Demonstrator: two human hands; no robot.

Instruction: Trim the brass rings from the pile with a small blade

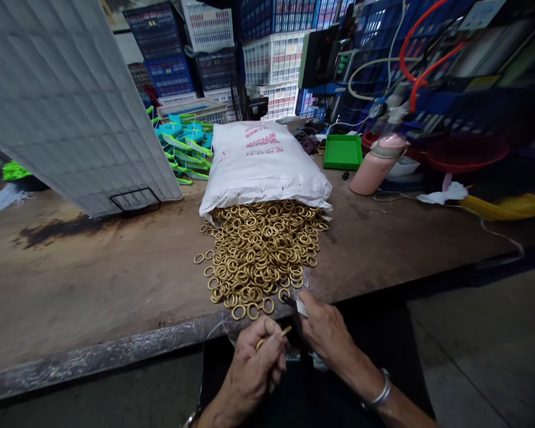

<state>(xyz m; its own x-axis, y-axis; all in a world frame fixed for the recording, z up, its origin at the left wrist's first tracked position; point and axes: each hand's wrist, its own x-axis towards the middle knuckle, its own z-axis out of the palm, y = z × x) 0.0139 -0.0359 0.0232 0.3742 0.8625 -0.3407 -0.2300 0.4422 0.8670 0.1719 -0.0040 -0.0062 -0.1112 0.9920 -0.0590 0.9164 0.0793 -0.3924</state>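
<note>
Left hand [257, 364]: thumb and fingers pinching one gold ring [287, 330], just off the bench's front edge.
Right hand [327, 333]: closed around a dark tool [289, 301], its tip at the near rings; type of tool unclear.
Grey panel [71, 107]: tall, ribbed, leaning on the bench [151, 273], hiding what lies behind; a black wire frame [134, 201] at its foot.
Plastic pieces [185, 148]: teal and lime, heaped between panel and sack.
Crates [274, 56]: blue and white, stacked behind the bench.
White sack [263, 169]: lying flat, mouth toward the person, blocking the middle of the bench.
Ring pile [265, 246]: spilled from the sack's mouth down to the front edge, straight ahead of both hands.
Green tray [342, 152]: right of the sack.
Pink bottle [374, 169]: upright but tilted in view, beside the tray.
Red bowl [468, 156]: farther right, above a yellow wrap [508, 206].
</note>
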